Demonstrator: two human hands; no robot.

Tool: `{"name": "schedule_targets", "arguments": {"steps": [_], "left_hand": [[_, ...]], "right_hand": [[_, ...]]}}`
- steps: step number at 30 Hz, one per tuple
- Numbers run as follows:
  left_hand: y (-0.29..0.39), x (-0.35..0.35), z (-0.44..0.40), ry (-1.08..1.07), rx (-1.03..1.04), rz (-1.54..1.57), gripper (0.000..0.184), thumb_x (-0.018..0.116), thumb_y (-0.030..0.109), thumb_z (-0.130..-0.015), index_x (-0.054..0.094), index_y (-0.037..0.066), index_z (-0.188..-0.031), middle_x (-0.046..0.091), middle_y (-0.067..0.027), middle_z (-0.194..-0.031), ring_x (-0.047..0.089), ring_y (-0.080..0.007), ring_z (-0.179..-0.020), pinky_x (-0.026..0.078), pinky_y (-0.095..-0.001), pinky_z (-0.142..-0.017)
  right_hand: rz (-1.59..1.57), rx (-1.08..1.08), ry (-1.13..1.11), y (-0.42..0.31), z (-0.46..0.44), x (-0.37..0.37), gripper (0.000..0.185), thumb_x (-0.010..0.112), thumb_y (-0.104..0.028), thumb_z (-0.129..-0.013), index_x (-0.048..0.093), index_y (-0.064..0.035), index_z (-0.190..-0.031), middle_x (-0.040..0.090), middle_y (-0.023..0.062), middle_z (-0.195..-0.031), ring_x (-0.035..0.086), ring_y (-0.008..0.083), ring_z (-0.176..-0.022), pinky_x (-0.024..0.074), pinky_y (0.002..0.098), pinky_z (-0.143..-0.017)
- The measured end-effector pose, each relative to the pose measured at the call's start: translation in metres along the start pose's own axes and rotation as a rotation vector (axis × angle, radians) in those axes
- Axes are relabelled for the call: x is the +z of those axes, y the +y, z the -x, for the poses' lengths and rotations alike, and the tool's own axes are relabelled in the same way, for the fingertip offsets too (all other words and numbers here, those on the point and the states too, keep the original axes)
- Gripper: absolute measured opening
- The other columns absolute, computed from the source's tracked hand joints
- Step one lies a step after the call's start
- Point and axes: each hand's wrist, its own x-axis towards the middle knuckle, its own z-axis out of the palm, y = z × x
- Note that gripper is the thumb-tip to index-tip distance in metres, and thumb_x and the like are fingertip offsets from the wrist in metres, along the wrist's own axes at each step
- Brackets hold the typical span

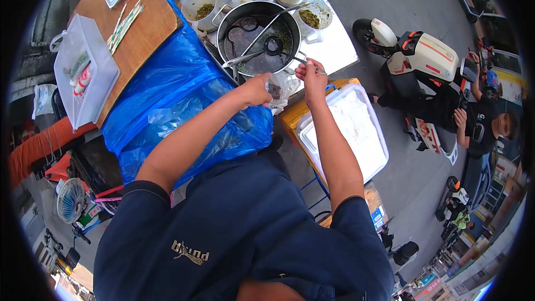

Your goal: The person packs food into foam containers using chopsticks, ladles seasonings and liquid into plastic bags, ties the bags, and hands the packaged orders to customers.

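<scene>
A large metal pot (257,42) of dark liquid stands on a white tabletop (341,50), with ladles resting in it. Just below its near rim my left hand (257,90) is closed on a clear plastic bag (283,88), which hangs between the two hands. To the right of the bag, my right hand (313,78) pinches the metal handle of a ladle (298,59) whose other end reaches over the pot. Plastic jugs (200,11) with dark and greenish contents surround the back of the pot.
Blue plastic sheeting (167,95) covers the left side. Beyond it, a white bin (86,72) stands by a wooden board (147,22). A white-lidded box (348,128) is at my right. A person (479,122) is beside a parked scooter (423,56).
</scene>
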Motion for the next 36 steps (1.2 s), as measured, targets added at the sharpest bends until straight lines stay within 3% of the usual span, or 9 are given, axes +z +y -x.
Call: {"name": "schedule_targets", "arguments": {"steps": [3, 7, 13, 16, 18, 23, 24, 28, 36], "left_hand": [[-0.005, 0.001, 0.001, -0.001, 0.030, -0.108, 0.087, 0.066, -0.007, -0.073, 0.030, -0.008, -0.151, 0.044, -0.0225, -0.146, 0.066, -0.0175, -0.072, 0.054, -0.0301, -0.063], [0.001, 0.001, 0.009, -0.051, -0.005, -0.049, 0.085, 0.067, -0.006, -0.075, 0.031, -0.006, -0.152, 0.045, -0.0216, -0.146, 0.066, -0.0168, -0.071, 0.054, -0.0304, -0.064], [0.016, -0.006, 0.025, -0.078, -0.005, -0.123, 0.081, 0.069, -0.005, -0.076, 0.036, -0.004, -0.150, 0.043, -0.0199, -0.147, 0.067, -0.0189, -0.078, 0.055, -0.0309, -0.068], [0.019, -0.007, 0.036, -0.147, 0.025, -0.235, 0.076, 0.068, -0.004, -0.076, 0.043, -0.002, -0.147, 0.046, -0.0199, -0.144, 0.068, -0.0229, -0.091, 0.056, -0.0329, -0.075], [0.020, 0.008, 0.040, -0.148, 0.320, -0.556, 0.066, 0.065, -0.004, -0.076, 0.050, 0.000, -0.141, 0.050, -0.0203, -0.135, 0.062, -0.0312, -0.111, 0.053, -0.0355, -0.088], [0.036, 0.029, 0.063, -0.129, 0.593, -0.612, 0.053, 0.058, -0.008, -0.078, 0.055, 0.000, -0.130, 0.050, -0.0205, -0.127, 0.056, -0.0385, -0.116, 0.047, -0.0375, -0.099], [0.049, 0.044, 0.076, -0.169, 0.627, -0.578, 0.053, 0.057, -0.009, -0.078, 0.055, 0.001, -0.130, 0.050, -0.0202, -0.127, 0.056, -0.0382, -0.115, 0.047, -0.0382, -0.098], [0.090, 0.074, 0.116, -0.271, 0.721, -0.494, 0.050, 0.052, -0.011, -0.079, 0.056, 0.001, -0.127, 0.050, -0.0183, -0.124, 0.057, -0.0356, -0.110, 0.049, -0.0381, -0.091], [0.097, 0.151, 0.200, -0.385, 0.881, -0.437, 0.049, 0.061, -0.003, -0.078, 0.059, 0.005, -0.126, 0.050, -0.0133, -0.129, 0.059, -0.0277, -0.106, 0.050, -0.0366, -0.087]], "right_hand": [[0.024, 0.044, 0.019, 0.001, -0.002, -0.001, 0.041, 0.064, -0.011, -0.093, 0.050, 0.0038, -0.128, 0.067, 0.0130, -0.093, 0.068, 0.0190, -0.076, 0.0580, 0.0291, -0.067], [0.584, 0.368, -0.027, 0.040, 0.011, -0.014, 0.059, 0.064, -0.001, -0.083, 0.040, 0.0053, -0.136, 0.062, 0.0111, -0.083, 0.059, 0.0152, -0.063, 0.0479, 0.0295, -0.053], [0.291, 0.467, -0.014, 0.111, 0.015, -0.034, 0.017, 0.069, -0.011, -0.087, 0.064, -0.0017, -0.100, 0.056, 0.0014, -0.067, 0.051, 0.0117, -0.052, 0.0426, 0.0288, -0.046], [0.405, 0.199, -0.009, 0.075, 0.064, -0.022, 0.017, 0.074, -0.017, -0.086, 0.068, -0.0011, -0.089, 0.064, 0.0036, -0.073, 0.057, 0.0125, -0.065, 0.0456, 0.0298, -0.059], [0.360, 0.139, 0.014, 0.063, 0.096, -0.045, 0.020, 0.075, -0.019, -0.087, 0.068, -0.0008, -0.090, 0.065, 0.0033, -0.075, 0.057, 0.0114, -0.067, 0.0458, 0.0292, -0.061], [0.199, 0.059, -0.009, 0.005, 0.164, -0.045, 0.015, 0.076, -0.014, -0.087, 0.069, -0.0012, -0.090, 0.064, 0.0021, -0.078, 0.053, 0.0073, -0.066, 0.0450, 0.0235, -0.064], [0.249, -0.205, -0.004, -0.014, 0.195, -0.048, 0.008, 0.073, -0.006, -0.088, 0.068, -0.0009, -0.091, 0.064, 0.0063, -0.102, 0.053, 0.0072, -0.068, 0.0457, 0.0231, -0.065], [0.308, -0.273, -0.117, -0.060, 0.250, -0.058, 0.005, 0.068, 0.001, -0.087, 0.068, 0.0000, -0.092, 0.052, 0.0106, -0.133, 0.061, 0.0128, -0.082, 0.0504, 0.0274, -0.073], [0.455, -0.577, -0.135, -0.052, 0.340, -0.127, 0.011, 0.069, 0.001, -0.084, 0.067, 0.0009, -0.095, 0.065, 0.0105, -0.106, 0.065, 0.0205, -0.086, 0.0523, 0.0303, -0.075]]}}
